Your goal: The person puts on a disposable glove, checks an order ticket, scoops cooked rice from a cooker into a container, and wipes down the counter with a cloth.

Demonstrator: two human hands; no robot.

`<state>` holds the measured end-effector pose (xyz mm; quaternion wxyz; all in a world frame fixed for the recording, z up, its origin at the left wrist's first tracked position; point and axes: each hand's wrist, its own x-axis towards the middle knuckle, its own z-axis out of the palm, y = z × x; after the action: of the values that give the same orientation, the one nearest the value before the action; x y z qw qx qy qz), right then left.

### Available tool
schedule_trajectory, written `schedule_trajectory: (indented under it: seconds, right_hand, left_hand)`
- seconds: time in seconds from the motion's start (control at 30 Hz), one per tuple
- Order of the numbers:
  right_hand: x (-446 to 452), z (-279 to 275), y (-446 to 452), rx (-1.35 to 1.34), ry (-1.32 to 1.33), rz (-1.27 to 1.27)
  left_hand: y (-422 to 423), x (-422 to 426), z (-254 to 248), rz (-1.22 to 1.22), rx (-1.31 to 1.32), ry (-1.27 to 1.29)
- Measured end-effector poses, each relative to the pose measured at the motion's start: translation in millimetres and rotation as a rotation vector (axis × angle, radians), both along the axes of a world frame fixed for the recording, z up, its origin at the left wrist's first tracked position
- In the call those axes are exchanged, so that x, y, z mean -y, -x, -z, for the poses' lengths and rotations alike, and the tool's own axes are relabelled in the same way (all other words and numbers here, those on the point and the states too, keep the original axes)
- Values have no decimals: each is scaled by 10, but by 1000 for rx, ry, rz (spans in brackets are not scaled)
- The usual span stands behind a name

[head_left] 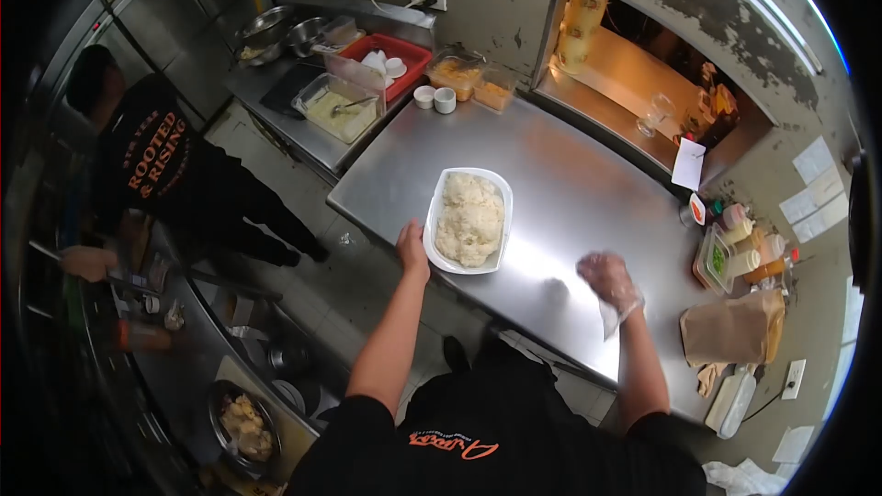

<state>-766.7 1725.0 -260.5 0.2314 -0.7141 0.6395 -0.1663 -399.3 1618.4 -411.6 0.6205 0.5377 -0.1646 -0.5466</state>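
A white dish (pixel 506 241) with rounded corners sits near the front edge of the steel table, filled with a pale, lumpy food (pixel 469 220) that looks like rice or mash. My left hand (pixel 412 248) is bare and grips the dish's left side, its fingers partly hidden by the rim. To the right of the dish, apart from it, my right hand (pixel 610 281) hovers over the table in a clear plastic glove. Its fingers look curled but are blurred, so whether they hold anything does not show.
Squeeze bottles (pixel 742 263), a tub of chopped greens (pixel 716 259) and a paper bag (pixel 732 329) line the right side of the steel table (pixel 386 186). Food tubs (pixel 457 73) and small white cups (pixel 445 100) stand at the back left. A co-worker (pixel 165 152) is at the left.
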Motion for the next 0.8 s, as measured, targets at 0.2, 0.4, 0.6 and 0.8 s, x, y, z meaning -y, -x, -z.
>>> schedule_trajectory:
  seconds: [0.2,0.4,0.6,0.8]
  right_hand:
    - [2455,-8,-121,-38,140,-31]
    - [4945,508,-762,-274,237,-120]
    - [6188,1493,-764,-324,41,-241]
    - [6437,1795,-757,56,-238,-129]
  left_hand:
    - [217,-599,-84,257,-325,-243]
    - [451,-484,-608,393,-149,-397]
    - [557,-346,-637,69,-116,-384]
    - [384,-289,-582,73,-215,-491]
